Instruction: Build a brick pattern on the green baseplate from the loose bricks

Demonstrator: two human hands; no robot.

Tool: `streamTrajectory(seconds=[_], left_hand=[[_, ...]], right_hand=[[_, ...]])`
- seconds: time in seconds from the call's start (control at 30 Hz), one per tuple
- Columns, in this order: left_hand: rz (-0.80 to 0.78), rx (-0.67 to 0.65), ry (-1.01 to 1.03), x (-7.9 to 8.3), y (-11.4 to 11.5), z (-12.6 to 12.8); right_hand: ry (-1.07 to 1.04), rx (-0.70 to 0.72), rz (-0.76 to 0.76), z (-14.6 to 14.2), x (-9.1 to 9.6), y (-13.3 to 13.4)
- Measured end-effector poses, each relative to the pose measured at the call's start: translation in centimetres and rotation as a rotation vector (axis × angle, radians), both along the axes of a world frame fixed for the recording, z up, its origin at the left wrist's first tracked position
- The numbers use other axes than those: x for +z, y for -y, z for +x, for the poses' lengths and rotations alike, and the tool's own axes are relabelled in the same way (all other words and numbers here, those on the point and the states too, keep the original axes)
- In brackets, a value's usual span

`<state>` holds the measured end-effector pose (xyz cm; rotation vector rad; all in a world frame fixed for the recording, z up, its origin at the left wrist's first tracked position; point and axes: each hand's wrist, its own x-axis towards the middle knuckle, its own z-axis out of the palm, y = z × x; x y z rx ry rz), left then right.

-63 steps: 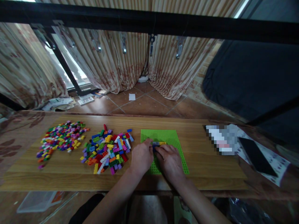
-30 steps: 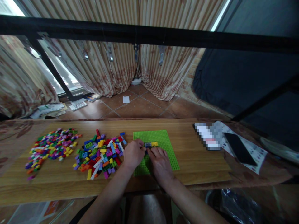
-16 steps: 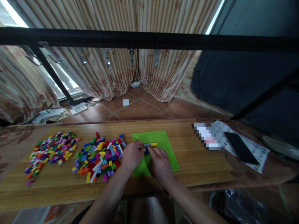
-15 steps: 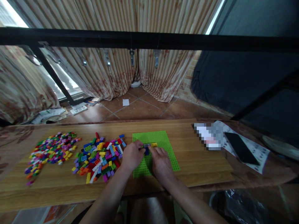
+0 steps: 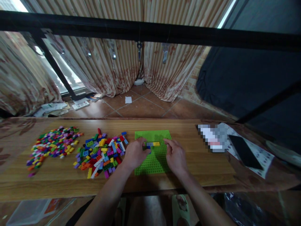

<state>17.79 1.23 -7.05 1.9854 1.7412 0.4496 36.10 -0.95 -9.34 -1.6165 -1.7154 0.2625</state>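
A green studded baseplate point(image 5: 152, 166) lies on the table in front of me. On its upper half sit a yellow brick point(image 5: 156, 144), a greyish brick point(image 5: 149, 144) to its left and a blue brick point(image 5: 148, 147) just below. My left hand point(image 5: 135, 153) reaches in from the left, with thumb and forefinger closed about the blue brick; its left end is hidden by the fingers. To the right of the bricks, over the plate's edge, my right hand point(image 5: 176, 156) has its fingers partly stretched and apart, with nothing visible in them.
A pile of larger mixed bricks point(image 5: 101, 153) lies left of the plate, with a pile of smaller pieces point(image 5: 55, 142) farther left. At the right are a black phone point(image 5: 245, 152) and a printed sheet point(image 5: 268, 158). A black bar point(image 5: 150, 31) crosses beyond the table.
My right hand has come off the bricks and moved right, with its fingers parted. My left hand stays at the bricks. The camera view has shifted slightly.
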Motion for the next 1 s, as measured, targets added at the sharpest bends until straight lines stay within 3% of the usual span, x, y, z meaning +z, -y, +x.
streamTrajectory(seconds=[0.17,0.53,0.8,1.0], left_hand=[[0.013,-0.071,-0.021,-0.2,-0.1,-0.1],[-0.057,-0.037,-0.022,0.2,0.1,0.4],[-0.076,-0.051,-0.044,0.7,0.9,0.6],[0.007,-0.084,-0.107,0.6,2.0,0.6]], right_hand=[[0.03,0.004,-0.004,0.0,-0.2,0.1],[0.064,0.057,-0.069,-0.6,-0.6,0.5],[0.028,0.089,-0.02,-1.1,-0.5,0.6],[-0.009,0.106,0.026,-1.5,-0.3,0.5]])
